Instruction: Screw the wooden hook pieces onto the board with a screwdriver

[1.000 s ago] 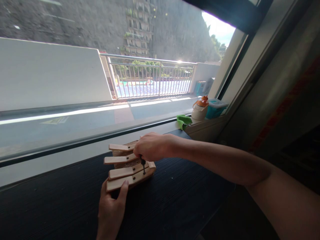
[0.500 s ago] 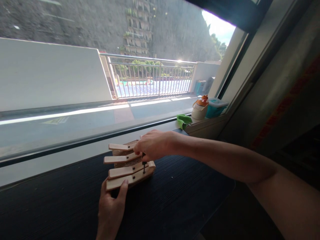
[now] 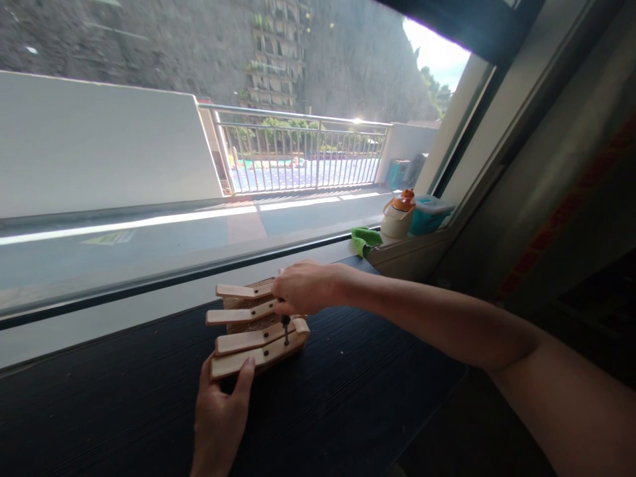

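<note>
On the dark table lies a wooden piece (image 3: 243,342) built of several pale, bent slats with dark screw heads on a brown base. My left hand (image 3: 221,404) grips its near left corner, thumb pressed on the nearest slat. Above its right side, my right hand (image 3: 303,288) is closed around the handle of a screwdriver (image 3: 285,329). The screwdriver stands nearly upright, its tip at the nearest slat's right part. My right hand hides most of the handle and the right ends of the far slats.
The dark table (image 3: 358,391) meets a white window sill (image 3: 199,291). Farther right on the sill are a green cloth (image 3: 365,240), a cream bottle with an orange top (image 3: 397,215) and a teal box with a pale lid (image 3: 428,213). Window glass rises behind.
My right hand has risen slightly and turned around the screwdriver, so more of the tool shows below it. My left hand and the wooden piece stay in place.
</note>
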Action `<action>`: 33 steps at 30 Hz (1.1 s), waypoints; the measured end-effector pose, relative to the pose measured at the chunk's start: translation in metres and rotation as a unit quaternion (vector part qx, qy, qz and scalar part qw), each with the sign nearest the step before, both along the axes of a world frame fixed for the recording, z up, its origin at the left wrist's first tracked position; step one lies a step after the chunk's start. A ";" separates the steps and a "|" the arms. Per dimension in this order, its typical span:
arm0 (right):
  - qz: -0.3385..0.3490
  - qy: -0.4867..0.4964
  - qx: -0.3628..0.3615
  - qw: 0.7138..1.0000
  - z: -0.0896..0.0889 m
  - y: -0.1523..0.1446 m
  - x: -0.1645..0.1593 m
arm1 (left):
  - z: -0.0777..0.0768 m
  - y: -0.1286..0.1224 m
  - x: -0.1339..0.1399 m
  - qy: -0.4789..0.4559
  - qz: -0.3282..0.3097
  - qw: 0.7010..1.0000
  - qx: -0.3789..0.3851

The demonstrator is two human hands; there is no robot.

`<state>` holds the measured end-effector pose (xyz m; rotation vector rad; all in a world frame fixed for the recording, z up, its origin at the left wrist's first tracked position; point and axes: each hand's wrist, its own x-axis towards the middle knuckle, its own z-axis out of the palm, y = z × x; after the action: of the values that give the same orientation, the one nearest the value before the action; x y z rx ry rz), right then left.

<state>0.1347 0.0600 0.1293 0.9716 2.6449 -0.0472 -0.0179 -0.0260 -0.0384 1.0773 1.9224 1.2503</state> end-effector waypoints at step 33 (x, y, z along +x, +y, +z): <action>0.071 -0.025 -0.029 0.997 0.005 -0.005 -0.001 | 0.004 -0.001 0.002 0.000 -0.007 1.000 0.011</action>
<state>0.1335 0.0547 0.1346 0.7541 2.6424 -0.0657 -0.0164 -0.0269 -0.0344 1.1005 1.9030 1.2666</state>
